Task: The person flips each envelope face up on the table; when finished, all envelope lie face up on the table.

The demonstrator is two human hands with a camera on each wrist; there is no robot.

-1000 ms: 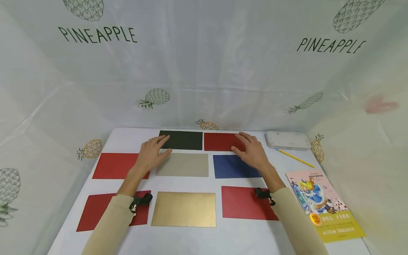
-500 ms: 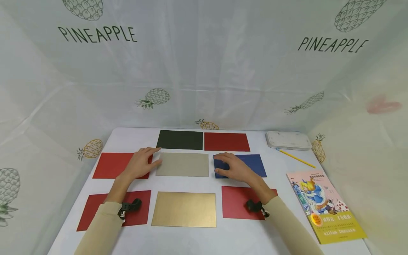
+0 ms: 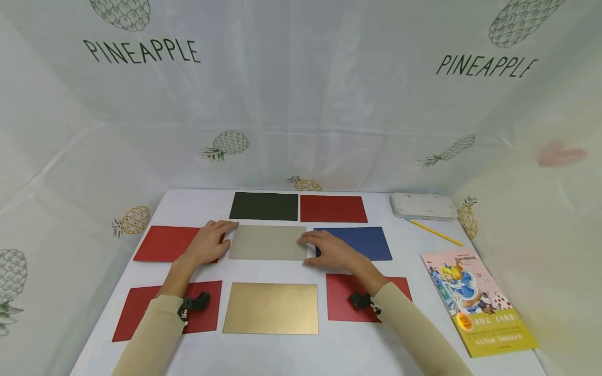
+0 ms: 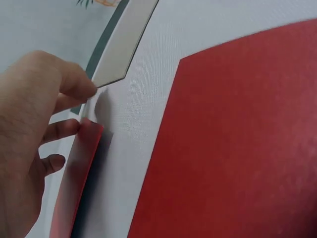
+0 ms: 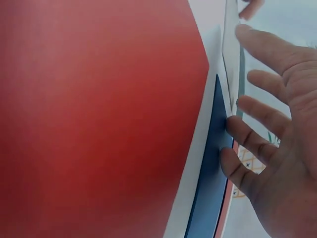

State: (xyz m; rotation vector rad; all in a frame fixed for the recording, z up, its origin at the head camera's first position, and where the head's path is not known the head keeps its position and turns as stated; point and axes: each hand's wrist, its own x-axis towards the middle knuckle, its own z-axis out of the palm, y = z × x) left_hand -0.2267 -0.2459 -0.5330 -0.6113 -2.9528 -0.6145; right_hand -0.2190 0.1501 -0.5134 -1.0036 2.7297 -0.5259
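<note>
Several flat rectangular cards lie on the white tabletop in the head view. My left hand (image 3: 207, 244) is over the right end of a red card (image 3: 162, 243), its fingertips at the left edge of the beige card (image 3: 268, 243). In the left wrist view the fingers (image 4: 81, 89) meet the beige card's corner (image 4: 119, 49); other fingertips are close to the red card's end (image 4: 81, 163). My right hand (image 3: 331, 251), fingers spread, reaches across the blue card (image 3: 367, 243) to the beige card's right edge. In the right wrist view, fingertips hover by the blue card (image 5: 210, 163); contact is unclear.
A dark green card (image 3: 264, 206) and a dark red card (image 3: 333, 209) form the back row. Nearer lie a gold card (image 3: 270, 308) and red cards. To the right are a pencil case (image 3: 423, 206), a yellow pencil (image 3: 435, 232) and a book (image 3: 475, 300).
Both hands have come back from the rear row toward me. My right hand has then moved left, from the blue card to the beige card's right edge; my left hand sits at its left edge.
</note>
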